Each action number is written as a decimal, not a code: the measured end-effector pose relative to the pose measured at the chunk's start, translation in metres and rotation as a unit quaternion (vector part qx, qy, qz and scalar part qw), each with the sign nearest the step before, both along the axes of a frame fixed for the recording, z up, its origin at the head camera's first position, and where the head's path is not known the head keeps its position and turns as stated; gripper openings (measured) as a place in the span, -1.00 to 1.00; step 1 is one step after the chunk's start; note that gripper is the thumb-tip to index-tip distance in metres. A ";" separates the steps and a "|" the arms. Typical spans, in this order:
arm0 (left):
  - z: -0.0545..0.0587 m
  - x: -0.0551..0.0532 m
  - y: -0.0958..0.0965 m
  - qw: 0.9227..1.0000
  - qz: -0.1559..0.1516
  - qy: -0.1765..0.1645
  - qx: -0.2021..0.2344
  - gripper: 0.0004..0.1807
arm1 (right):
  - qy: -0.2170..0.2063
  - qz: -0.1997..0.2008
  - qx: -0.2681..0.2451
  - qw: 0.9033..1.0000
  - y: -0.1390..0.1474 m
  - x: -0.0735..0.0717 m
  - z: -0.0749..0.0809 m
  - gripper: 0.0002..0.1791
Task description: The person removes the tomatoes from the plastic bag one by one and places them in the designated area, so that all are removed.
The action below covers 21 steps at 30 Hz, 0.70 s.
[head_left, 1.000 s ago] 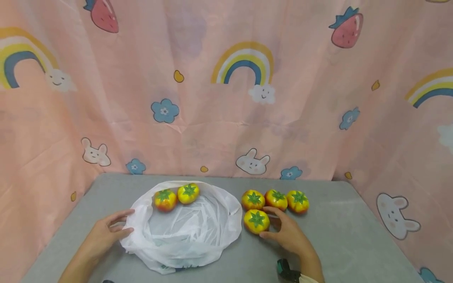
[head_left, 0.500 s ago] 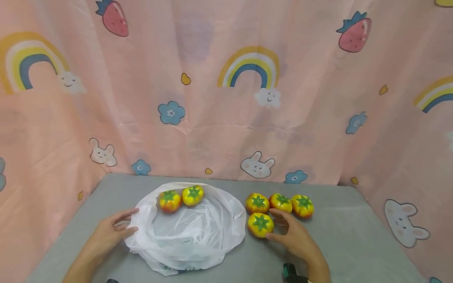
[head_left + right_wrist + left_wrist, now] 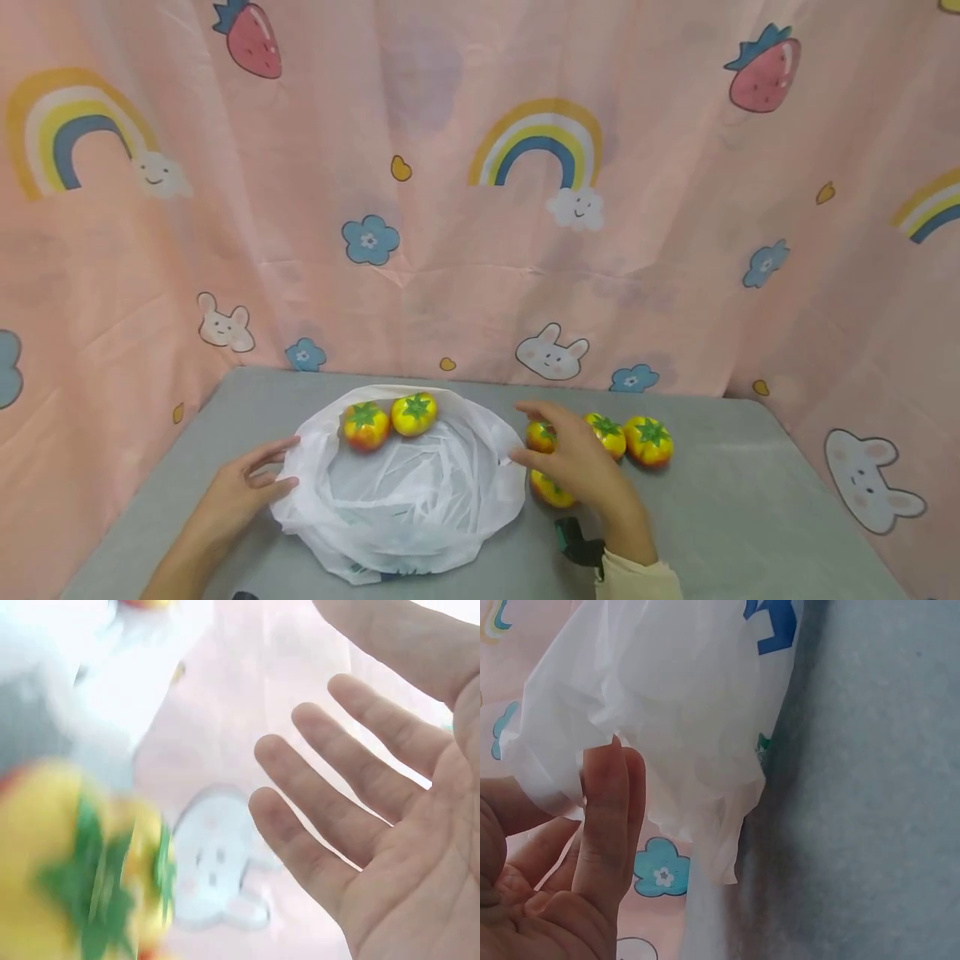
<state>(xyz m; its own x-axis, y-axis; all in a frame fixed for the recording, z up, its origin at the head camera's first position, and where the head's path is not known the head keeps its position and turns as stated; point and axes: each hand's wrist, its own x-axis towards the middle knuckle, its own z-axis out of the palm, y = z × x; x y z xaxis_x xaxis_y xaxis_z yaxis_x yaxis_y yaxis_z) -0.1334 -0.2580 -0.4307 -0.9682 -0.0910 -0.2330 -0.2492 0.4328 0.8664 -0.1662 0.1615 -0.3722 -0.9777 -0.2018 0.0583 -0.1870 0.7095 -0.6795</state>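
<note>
A white plastic bag (image 3: 397, 533) lies spread with its mouth up. Two glossy yellow-red, tomato-like fruits with green star-shaped tops (image 3: 365, 427) sit inside at its back. My left hand (image 3: 236, 492) pinches the left rim; the left wrist view has the thin plastic (image 3: 682, 690) between its fingers. My right hand (image 3: 576, 460) is over the fruits right of the bag, fingertips near the right rim. It holds nothing: the right wrist view has its fingers (image 3: 330, 772) spread and relaxed. Partly hidden beneath it are a front fruit (image 3: 552, 490) and a back one (image 3: 540, 436).
Two more such fruits, a middle one (image 3: 606, 435) and a right one (image 3: 649, 442), stand in the back row. Everything rests on a grey table (image 3: 750, 517). Behind it hangs a pink patterned curtain (image 3: 450, 292).
My right hand has left the side of the front fruit and moved left and up toward the bag, without a fruit. The left hand keeps its place at the rim. The view has shifted slightly.
</note>
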 end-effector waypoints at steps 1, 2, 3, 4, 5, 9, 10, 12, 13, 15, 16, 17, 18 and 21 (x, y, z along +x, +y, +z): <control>0.000 0.000 0.000 1.000 0.000 -0.002 -0.002 -0.24 | 0.005 0.015 -0.004 1.000 -0.005 -0.003 0.002 -0.36; 0.001 0.000 -0.001 1.000 0.000 -0.002 0.001 -0.24 | 0.009 0.028 -0.007 1.000 -0.011 -0.007 0.002 -0.37; 0.001 0.001 -0.001 1.000 0.000 -0.001 0.001 -0.24 | 0.010 0.042 -0.013 0.999 -0.016 -0.011 0.003 -0.38; 0.002 0.001 -0.002 1.000 -0.002 0.000 0.004 -0.24 | 0.012 0.058 -0.018 0.998 -0.021 -0.014 0.003 -0.39; 0.002 0.001 -0.003 1.000 -0.002 0.000 0.006 -0.24 | 0.012 0.068 -0.019 0.997 -0.027 -0.018 0.004 -0.39; 0.004 0.003 -0.008 1.000 -0.002 0.001 0.015 -0.22 | 0.021 0.124 -0.018 0.992 -0.047 -0.031 0.004 -0.42; 0.004 0.004 -0.009 1.000 -0.003 0.001 0.018 -0.22 | 0.022 0.137 -0.019 0.990 -0.052 -0.034 0.003 -0.43; 0.003 0.004 -0.011 1.000 -0.003 0.001 0.013 -0.22 | 0.026 0.159 -0.023 0.987 -0.060 -0.038 0.002 -0.44; 0.002 0.004 -0.012 1.000 -0.004 0.003 0.014 -0.22 | 0.025 0.166 -0.024 0.985 -0.063 -0.039 0.002 -0.45; 0.000 0.003 -0.011 1.000 -0.006 0.008 0.018 -0.22 | 0.023 0.180 -0.029 0.983 -0.069 -0.042 0.000 -0.46; -0.001 0.002 -0.010 1.000 -0.006 0.011 0.018 -0.23 | 0.022 0.184 -0.029 0.982 -0.072 -0.044 -0.001 -0.46; -0.002 0.002 -0.009 1.000 -0.007 0.014 0.018 -0.23 | 0.022 0.186 -0.027 0.982 -0.074 -0.045 -0.003 -0.47; -0.002 0.001 -0.008 1.000 -0.009 0.018 0.021 -0.23 | 0.018 0.188 -0.026 0.982 -0.076 -0.046 -0.004 -0.46; -0.002 0.001 -0.005 0.999 -0.011 0.021 0.027 -0.24 | 0.015 0.194 -0.021 0.981 -0.081 -0.051 -0.009 -0.45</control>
<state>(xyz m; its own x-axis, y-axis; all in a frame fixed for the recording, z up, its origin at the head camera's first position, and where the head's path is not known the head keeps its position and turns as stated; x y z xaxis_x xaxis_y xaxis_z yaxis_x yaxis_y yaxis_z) -0.1325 -0.2633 -0.4326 -0.9789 -0.0572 -0.1963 -0.2029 0.3901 0.8981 -0.2168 0.0802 -0.3809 -0.8254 -0.5552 0.1025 -0.4580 0.5523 -0.6966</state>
